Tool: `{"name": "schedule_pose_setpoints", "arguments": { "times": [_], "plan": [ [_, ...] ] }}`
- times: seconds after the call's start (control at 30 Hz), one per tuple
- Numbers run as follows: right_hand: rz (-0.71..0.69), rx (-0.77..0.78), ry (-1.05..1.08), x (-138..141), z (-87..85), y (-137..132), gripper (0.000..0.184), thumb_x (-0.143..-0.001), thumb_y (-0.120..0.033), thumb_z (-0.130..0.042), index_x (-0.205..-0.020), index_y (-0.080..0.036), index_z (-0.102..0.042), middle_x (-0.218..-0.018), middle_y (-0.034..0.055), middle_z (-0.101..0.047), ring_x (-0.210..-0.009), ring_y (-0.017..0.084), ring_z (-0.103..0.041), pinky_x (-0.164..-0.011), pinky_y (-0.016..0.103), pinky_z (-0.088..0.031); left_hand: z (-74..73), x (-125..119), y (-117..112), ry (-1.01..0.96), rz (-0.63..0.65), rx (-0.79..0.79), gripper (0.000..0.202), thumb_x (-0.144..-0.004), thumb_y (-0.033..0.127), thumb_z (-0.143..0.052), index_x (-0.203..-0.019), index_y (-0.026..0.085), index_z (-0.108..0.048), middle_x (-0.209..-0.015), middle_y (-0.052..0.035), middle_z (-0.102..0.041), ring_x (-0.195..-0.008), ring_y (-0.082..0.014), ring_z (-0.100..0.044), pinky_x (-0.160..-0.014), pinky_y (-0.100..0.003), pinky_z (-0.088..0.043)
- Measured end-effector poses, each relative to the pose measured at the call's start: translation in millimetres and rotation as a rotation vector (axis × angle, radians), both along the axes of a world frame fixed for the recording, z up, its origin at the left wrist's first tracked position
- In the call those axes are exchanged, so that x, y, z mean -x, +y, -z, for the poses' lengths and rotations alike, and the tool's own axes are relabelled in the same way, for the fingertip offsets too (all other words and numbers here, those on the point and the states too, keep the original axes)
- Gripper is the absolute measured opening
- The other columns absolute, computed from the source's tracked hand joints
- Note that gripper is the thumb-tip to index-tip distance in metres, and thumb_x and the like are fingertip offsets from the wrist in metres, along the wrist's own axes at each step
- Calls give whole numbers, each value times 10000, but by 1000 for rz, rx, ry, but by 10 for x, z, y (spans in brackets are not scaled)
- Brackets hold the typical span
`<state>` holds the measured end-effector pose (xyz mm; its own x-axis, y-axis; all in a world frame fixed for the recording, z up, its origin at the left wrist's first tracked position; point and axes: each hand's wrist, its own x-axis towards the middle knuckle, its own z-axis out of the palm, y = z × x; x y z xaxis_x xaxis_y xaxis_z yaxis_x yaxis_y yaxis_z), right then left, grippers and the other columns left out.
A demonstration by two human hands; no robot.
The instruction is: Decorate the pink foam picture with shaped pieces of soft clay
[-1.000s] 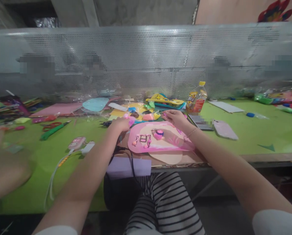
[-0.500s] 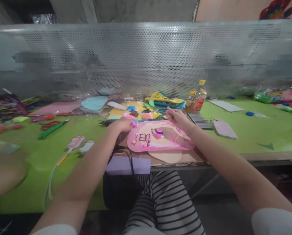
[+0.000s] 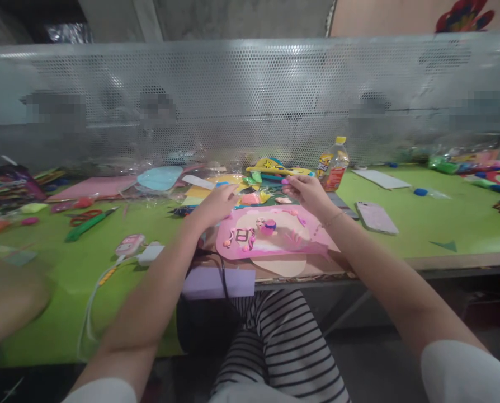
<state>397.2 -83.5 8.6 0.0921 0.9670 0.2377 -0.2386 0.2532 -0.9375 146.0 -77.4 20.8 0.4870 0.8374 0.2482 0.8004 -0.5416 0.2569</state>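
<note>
Both hands in play here, well apart from each other. The right hand [image 3: 307, 196] pinches a small pink lump [image 3: 285, 181] between its fingertips, a light grip that probably spares something soft from squashing. The left hand [image 3: 217, 202] curls inward at the far left corner of the pink board [image 3: 270, 251]; its fingers point away from us, so whether they grip anything, I can't tell.

The board lies flat by the table's near edge, between the forearms, presumably for easy reach from the seat. Its decorations face up: a pink-and-blue ball [image 3: 269, 226] near the middle, a small dark frame [image 3: 241, 235] towards the left. A beige sheet [image 3: 281, 265] peeks out along the near side, mostly covered. The right forearm crosses the board's right end and hides part of it.

Further out, a phone [image 3: 376, 217] lies to the right, a bottle [image 3: 337, 169] stands beyond the right hand, and bright scraps crowd the table's far edge, too jumbled to sort. At the table's left end, another person's arm [image 3: 10, 305] is blurred and cut off.
</note>
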Motion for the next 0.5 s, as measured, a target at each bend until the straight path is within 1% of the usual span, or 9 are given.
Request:
{"name": "schedule_pose_setpoints", "arguments": {
  "times": [0.07, 0.13, 0.17, 0.2, 0.27, 0.33, 0.37, 0.43, 0.5],
  "plan": [
    [-15, -95, -59, 74, -106, -306, 99, -727, -215, -743, -738, -173, -653, -718, 13, -685, -654, 99, -660, -673, 207, -561, 44, -134, -335, -470, 97, 141, 506, -939, 410, -302, -1399, 200, -327, -1464, -65, -381, -1354, -207, -328, -1098, -371, -284],
    [22, -366, -381, 227, -60, -713, 38, -796, -225, -669, -825, -209, -688, -813, 26, -703, -768, 147, -675, -770, 295, -562, 163, -294, -722, -990, 226, 353, 517, -948, 395, -225, -1420, 189, -266, -1447, -87, -405, -1318, -198, -397, -1070, -376, -343],
    [73, -473, -550, 331, 27, -936, 93, -822, -227, -636, -884, -236, -704, -847, 27, -709, -817, 167, -674, -812, 326, -554, 242, -376, -918, -1221, 273, 440, 538, -953, 406, -152, -1422, 165, -260, -1444, -107, -406, -1307, -199, -415, -1071, -385, -348],
    [47, -555, -707, 445, 152, -1157, 204, -863, -214, -572, -1011, -282, -695, -971, 25, -709, -926, 184, -663, -884, 353, -530, 331, -453, -1104, -1421, 300, 518, 583, -949, 448, -106, -1406, 139, -295, -1424, -131, -429, -1298, -206, -427, -1076, -392, -349],
    [-41, -737, -853, 675, 468, -1565, 476, -907, -171, -463, -1336, -376, -473, -1294, 6, -582, -1161, 201, -568, -1006, 376, -461, 526, -579, -1425, -1742, 311, 648, 668, -924, 557, -134, -1346, 119, -409, -1388, -152, -468, -1295, -237, -432, -1098, -405, -323],
    [-87, -693, -926, 848, 789, -1890, 673, -901, -158, -438, -1449, -447, -178, -1453, -43, -396, -1313, 195, -414, -1097, 399, -367, 728, -657, -1653, -1951, 249, 690, 645, -911, 575, -220, -1318, 140, -468, -1379, -143, -483, -1310, -244, -409, -1122, -408, -283],
    [-111, -638, -931, 898, 927, -2018, 700, -898, -174, -430, -1450, -471, -119, -1473, -72, -350, -1332, 183, -381, -1110, 390, -353, 824, -680, -1734, -2013, 187, 660, 608, -910, 562, -263, -1315, 164, -482, -1375, -129, -491, -1319, -234, -397, -1130, -397, -267],
    [-112, -514, -901, 927, 1145, -2212, 677, -886, -273, -450, -1452, -466, -134, -1484, -89, -312, -1350, 201, -340, -1117, 394, -342, 981, -702, -1863, -2020, 92, 603, 549, -904, 537, -342, -1332, 221, -475, -1409, -90, -460, -1356, -217, -337, -1143, -378, -238],
    [-110, -451, -908, 902, 1307, -2333, 678, -871, -403, -447, -1464, -436, -121, -1503, -83, -248, -1359, 240, -298, -1108, 435, -349, 1058, -708, -2017, -1948, 28, 536, 552, -873, 569, -404, -1342, 284, -467, -1444, -41, -419, -1387, -211, -270, -1155, -355, -209]
  ]
}}
